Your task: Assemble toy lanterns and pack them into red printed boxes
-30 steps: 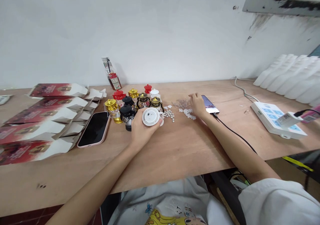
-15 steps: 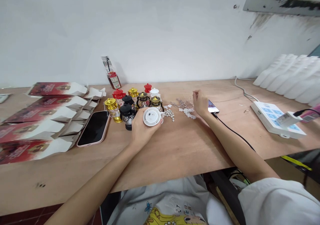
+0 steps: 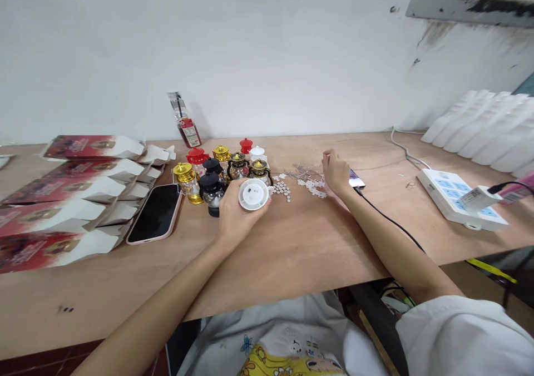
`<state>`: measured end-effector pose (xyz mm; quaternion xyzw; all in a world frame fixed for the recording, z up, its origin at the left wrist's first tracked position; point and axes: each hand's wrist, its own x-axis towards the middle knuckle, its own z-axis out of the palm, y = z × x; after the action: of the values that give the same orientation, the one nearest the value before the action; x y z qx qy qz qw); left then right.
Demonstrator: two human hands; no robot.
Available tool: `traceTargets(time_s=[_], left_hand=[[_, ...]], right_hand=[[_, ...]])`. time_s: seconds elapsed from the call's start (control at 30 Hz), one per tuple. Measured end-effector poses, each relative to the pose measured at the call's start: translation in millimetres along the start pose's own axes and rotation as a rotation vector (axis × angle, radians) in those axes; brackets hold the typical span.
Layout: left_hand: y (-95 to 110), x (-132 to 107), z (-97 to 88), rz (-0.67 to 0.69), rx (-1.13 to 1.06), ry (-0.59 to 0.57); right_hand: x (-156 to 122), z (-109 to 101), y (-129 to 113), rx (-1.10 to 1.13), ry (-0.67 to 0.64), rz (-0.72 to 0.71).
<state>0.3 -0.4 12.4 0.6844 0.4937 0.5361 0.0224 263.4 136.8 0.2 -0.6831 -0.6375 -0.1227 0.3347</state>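
My left hand grips a small white lantern tipped over, its round white base facing me. Behind it stand several toy lanterns with gold, red, black and white tops. My right hand hovers over a pile of thin metal pins, fingers pinched together; what they hold is too small to make out. Small round button batteries and white plastic bits lie between my hands.
A black phone in a pink case lies left of the lanterns. Red and white cartons are stacked at the far left. Another phone with a black cable lies by my right hand. A white power strip sits at right.
My right hand lifted off the pile of pins and closed into a pinch, shifting slightly right. My left hand kept the white lantern almost still.
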Motion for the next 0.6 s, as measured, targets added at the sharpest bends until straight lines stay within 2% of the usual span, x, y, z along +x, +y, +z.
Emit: traceTargets(time_s=[0.1, 0.17, 0.27, 0.37, 0.47, 0.6], left_hand=[[0.9, 0.4, -0.2, -0.008, -0.008, 0.012], [1.9, 0.8, -0.2, -0.022, -0.022, 0.024], [3.3, 1.7, 0.0, -0.049, -0.049, 0.033], [3.7, 2.6, -0.1, -0.096, -0.077, 0.048], [2.4, 4.4, -1.2, -0.135, -0.114, 0.088], [-1.7, 8.1, -4.0, -0.156, -0.212, 0.156]], right_hand=[[2.0, 1.0, 2.8, 0.118, 0.066, 0.016], [2.9, 2.9, 4.9, 0.299, 0.084, 0.031], [1.9, 4.8, 4.3, 0.584, 0.034, 0.058], [-2.5, 0.8, -4.3, 0.75, -0.037, 0.037], [-8.5, -10.5, -17.8, 0.965, -0.259, -0.039], [-15.7, -28.9, -31.2, 1.203, -0.764, -0.101]])
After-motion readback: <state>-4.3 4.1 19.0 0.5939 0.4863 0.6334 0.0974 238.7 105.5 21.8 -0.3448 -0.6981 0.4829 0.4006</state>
